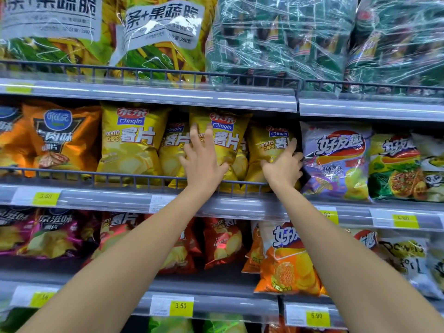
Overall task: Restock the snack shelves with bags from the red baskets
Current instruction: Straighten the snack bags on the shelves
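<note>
Left hand (204, 159) spread flat on a yellow bag (227, 140). Right hand (283, 168) grips the right edge of the next yellow bag (265, 146), fingers tucked behind it. Both stand on the middle shelf (108, 200) behind a wire rail (72, 175); purple bag (336, 162) just right.

yellow price tags (181, 306) marked 3.50 and 5.90 sit in clear label strips (228, 209), below dark wire rails (134, 175).

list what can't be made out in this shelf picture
Red baskets: outside the head view entirely.
Right hand: fingertips tucked between the yellow chip bag and purple bag, so its grip is unclear.
Price tag: half covered by the right forearm, digits blurred.
Top-shelf bags: cut off by the upper edge.
</note>
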`<state>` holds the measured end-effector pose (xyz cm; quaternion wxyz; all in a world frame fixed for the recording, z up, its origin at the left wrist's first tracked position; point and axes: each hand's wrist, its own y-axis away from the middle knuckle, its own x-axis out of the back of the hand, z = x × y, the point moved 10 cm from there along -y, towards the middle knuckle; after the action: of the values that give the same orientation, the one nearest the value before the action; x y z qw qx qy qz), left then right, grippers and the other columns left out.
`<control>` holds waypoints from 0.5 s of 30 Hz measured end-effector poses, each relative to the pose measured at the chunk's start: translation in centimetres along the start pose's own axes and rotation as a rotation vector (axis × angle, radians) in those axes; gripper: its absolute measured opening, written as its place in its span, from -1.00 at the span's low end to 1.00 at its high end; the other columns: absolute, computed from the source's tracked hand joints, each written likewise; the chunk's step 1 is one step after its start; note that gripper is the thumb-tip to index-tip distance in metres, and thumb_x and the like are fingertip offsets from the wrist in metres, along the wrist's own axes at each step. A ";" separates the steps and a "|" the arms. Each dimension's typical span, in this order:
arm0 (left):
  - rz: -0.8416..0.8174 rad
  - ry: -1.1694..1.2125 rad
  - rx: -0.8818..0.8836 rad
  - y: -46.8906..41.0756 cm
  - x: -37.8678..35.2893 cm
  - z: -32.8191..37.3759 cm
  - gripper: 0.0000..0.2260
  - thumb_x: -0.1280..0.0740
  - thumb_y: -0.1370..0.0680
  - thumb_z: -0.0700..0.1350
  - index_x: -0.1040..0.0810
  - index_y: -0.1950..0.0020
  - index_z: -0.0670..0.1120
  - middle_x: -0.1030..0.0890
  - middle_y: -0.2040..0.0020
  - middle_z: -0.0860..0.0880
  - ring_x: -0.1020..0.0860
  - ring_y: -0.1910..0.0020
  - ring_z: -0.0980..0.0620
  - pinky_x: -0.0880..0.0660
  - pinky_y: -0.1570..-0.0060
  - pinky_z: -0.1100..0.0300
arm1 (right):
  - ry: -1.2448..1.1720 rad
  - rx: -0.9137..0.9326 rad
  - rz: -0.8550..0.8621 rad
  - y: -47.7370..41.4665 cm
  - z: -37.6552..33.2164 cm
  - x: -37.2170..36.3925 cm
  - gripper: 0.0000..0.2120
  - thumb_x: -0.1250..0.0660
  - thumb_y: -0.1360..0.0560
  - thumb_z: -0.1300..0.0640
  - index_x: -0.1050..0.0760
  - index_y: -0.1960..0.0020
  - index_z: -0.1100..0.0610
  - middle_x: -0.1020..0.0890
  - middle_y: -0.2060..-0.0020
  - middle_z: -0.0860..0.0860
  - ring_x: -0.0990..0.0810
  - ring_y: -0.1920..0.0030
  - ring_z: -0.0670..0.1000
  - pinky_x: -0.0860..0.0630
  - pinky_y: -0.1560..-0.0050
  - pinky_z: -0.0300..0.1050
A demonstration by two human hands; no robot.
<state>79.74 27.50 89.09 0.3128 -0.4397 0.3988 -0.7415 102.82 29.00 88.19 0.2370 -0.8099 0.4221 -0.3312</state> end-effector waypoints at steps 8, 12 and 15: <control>0.059 0.002 0.033 0.5 -0.1 -0.8 -0.16 -0.45 -0.42 0.08 0.04 -0.49 0.03 -0.02 -0.50 -0.15 -0.26 -0.33 -0.25 -0.37 -0.18 -0.20 | 0.013 0.087 -0.013 0.5 -1.1 -0.2 -0.12 -0.46 -0.40 0.00 -0.02 -0.53 0.11 -0.26 -0.35 0.26 -0.30 -0.33 0.30 -0.34 -0.26 0.19; 0.069 -0.005 0.053 0.6 -0.2 -1.0 -0.16 -0.45 -0.43 0.08 0.11 -0.45 0.05 -0.02 -0.50 -0.16 -0.26 -0.33 -0.25 -0.39 -0.18 -0.21 | 0.039 0.114 0.008 1.3 -1.7 -0.2 -0.12 -0.44 -0.41 0.00 0.00 -0.54 0.12 -0.25 -0.36 0.26 -0.30 -0.33 0.29 -0.33 -0.25 0.18; 0.083 -0.007 0.065 0.6 -0.2 -1.1 -0.15 -0.44 -0.43 0.09 0.11 -0.46 0.04 -0.04 -0.50 -0.16 -0.27 -0.33 -0.25 -0.38 -0.16 -0.19 | 0.036 0.136 0.051 2.2 -1.9 0.2 -0.14 -0.43 -0.42 0.02 -0.01 -0.53 0.13 -0.29 -0.30 0.23 -0.33 -0.27 0.26 -0.35 -0.20 0.16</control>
<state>78.95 27.70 88.15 0.3586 -0.4149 0.3913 -0.7390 100.36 27.44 88.11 0.2923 -0.7750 0.4231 -0.3674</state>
